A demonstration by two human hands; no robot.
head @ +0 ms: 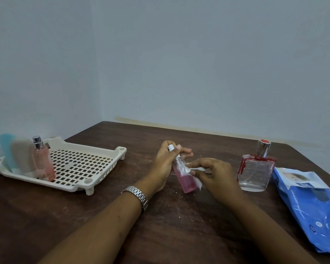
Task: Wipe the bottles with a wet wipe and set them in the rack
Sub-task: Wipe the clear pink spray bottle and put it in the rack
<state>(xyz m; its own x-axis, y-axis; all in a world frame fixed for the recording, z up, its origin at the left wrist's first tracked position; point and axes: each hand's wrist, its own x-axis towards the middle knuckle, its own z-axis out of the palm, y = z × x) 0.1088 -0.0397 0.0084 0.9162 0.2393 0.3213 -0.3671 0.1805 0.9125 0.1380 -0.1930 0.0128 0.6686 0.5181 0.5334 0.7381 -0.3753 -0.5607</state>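
Note:
A slim clear bottle of pink liquid [183,178] with a white cap is tilted above the table's middle. My left hand [165,164] grips its upper part near the cap. My right hand [215,176] pinches a white wet wipe [195,169] against the bottle's side. The cream perforated rack [80,166] stands at the left and holds three upright bottles at its left end: a blue one [7,151], a grey one [23,155] and a pink one with a silver cap [43,161]. A square clear bottle with red trim and a silver cap [255,168] stands right of my hands.
A blue pack of wet wipes [312,210] lies at the right edge of the dark wooden table [179,225], its flap lifted. Pale blue walls meet in a corner behind the table. A metal watch sits on my left wrist [139,195].

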